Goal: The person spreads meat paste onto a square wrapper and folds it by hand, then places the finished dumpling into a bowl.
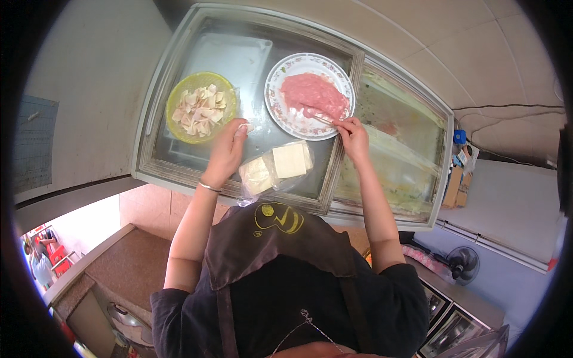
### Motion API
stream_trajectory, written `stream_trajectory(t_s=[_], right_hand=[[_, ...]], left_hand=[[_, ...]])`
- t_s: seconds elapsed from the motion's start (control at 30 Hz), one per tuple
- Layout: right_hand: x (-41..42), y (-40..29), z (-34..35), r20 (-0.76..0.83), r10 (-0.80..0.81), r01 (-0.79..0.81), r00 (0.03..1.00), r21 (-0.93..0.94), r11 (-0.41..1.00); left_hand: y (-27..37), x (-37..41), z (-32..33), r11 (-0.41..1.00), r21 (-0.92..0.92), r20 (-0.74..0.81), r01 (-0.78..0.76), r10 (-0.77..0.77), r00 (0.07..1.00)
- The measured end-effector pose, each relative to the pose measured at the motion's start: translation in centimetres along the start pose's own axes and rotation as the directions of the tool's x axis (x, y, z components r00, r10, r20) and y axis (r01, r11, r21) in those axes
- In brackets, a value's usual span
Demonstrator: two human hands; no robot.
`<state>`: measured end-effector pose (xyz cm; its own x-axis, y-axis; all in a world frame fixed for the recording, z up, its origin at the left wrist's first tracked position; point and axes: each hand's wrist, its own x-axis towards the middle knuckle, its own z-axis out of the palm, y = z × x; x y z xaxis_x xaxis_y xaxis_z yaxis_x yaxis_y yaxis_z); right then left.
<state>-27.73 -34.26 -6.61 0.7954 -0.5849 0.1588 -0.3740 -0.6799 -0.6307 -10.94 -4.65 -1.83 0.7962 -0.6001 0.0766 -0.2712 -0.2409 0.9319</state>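
My left hand [228, 150] holds a small folded wrapper [246, 128], probably a filled wonton, between thumb and fingers, just right of a yellow-green mesh basket [170, 107] of folded pale wontons [199, 109]. In my right hand [353, 136] is a thin stick [323, 119], its tip at the pink minced meat [315, 95]. That meat lies on a white plate [293, 129] with a floral rim. Nearer my apron, square pale dough wrappers [290, 160] sit in two stacks in a clear plastic bag [268, 185].
Everything stands on the sliding glass lid [257, 107] of a chest freezer, whose second pane [389, 143] is at the right. A wall rises at the left. A black fan [463, 265] and cardboard boxes [456, 188] are at the right; people appear far off at lower left.
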Motion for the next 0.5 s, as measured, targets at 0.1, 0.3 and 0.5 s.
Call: stream_trajectory(t_s=[0.1,0.3,0.5], right_hand=[[-0.1,0.0,0.2,-0.035,0.043,-0.043,0.998,0.008,0.999],[-3.0,-0.9,2.1,-0.013,0.075,-0.075,0.997,0.029,0.997],[-4.7,-0.9,3.6,0.175,0.099,-0.160,0.980,0.377,0.912]], left_hand=[[-0.5,-0.2,-0.6,0.990,-0.122,0.044,0.077,-0.072,0.996],[0.2,-0.9,-0.4,0.951,-0.221,0.118,0.215,-0.193,0.974],[-0.5,-1.0,-0.1,0.921,-0.318,0.119,0.223,-0.194,0.974]])
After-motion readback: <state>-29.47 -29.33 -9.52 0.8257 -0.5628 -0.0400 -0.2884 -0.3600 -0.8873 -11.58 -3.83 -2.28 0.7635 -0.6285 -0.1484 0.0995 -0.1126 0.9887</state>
